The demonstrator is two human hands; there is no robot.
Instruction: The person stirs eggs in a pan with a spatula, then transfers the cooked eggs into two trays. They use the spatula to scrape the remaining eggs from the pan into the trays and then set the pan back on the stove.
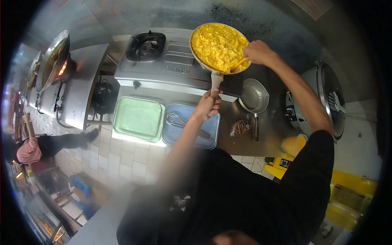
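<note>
My left hand [209,104] is wrapped round the pale handle of a frying pan [191,47] at the right end of the stove. Soft yellow scrambled eggs [218,45] cover the pan's bottom. At the pan's right rim, my right hand [258,53] is closed on a thin orange stirring utensil [240,64]. Its lower end sits in the eggs, so I cannot make out whether it is a spatula or a spoon.
Left on the stove is a bare burner [145,47]. In front stand a green tray [136,118] and a blue tray [183,110] with a whisk [175,120]. A small saucepan [254,96] lies right. Another person [30,150] and a lit wok [53,61] are far left.
</note>
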